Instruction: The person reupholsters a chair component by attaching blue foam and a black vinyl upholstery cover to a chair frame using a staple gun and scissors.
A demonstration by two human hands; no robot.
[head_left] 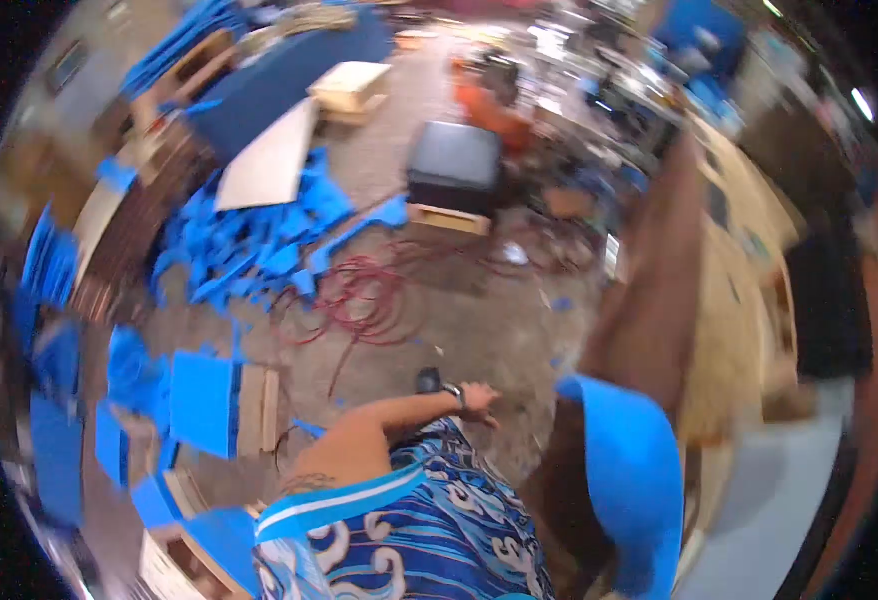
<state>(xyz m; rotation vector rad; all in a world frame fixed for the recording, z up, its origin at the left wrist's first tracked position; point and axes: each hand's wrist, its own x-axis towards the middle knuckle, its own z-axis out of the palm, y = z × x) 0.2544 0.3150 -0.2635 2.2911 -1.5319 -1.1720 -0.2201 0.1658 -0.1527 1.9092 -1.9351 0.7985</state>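
Observation:
My left hand (477, 400) is held out in front of my body over the concrete floor, a watch on its wrist. Its fingers look spread, and nothing shows in them, though the picture is blurred. I cannot see my right hand. Close to my right side a curved blue foam sheet (631, 470) stands up; what holds it is hidden.
Red hose (359, 300) lies coiled on the floor ahead, beside a heap of blue foam scraps (259, 235). A black-topped stool (454, 165) stands beyond. Blue foam-covered blocks (204, 403) are at left. A long wooden bench (729, 330) runs along the right.

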